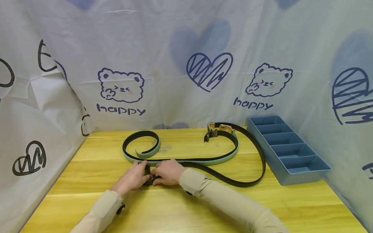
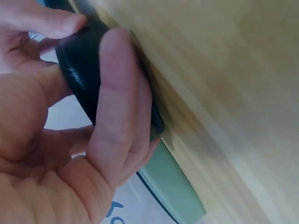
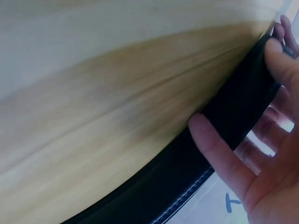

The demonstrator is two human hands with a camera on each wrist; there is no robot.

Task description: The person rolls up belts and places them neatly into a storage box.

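A black belt (image 1: 244, 184) stands on its edge on the table. Its one end is curled between my two hands near the front. My left hand (image 1: 132, 178) grips this curled end; in the left wrist view, its fingers wrap over the glossy black strap (image 2: 79, 60). Just to the right, my right hand (image 1: 169, 173) holds the same strap between thumb and fingers; white stitching runs along its lower edge in the right wrist view. Right behind the hands runs a light green belt (image 1: 192, 162) with a black inner side, its left end coiled loosely.
Gold-coloured buckles (image 1: 226, 128) sit at the back, where the belts' right ends meet. A blue box (image 1: 279, 168) with several compartments stands on the right, beside the black belt's wide loop. A white printed sheet (image 1: 175, 106) hangs behind the wooden table (image 1: 87, 204).
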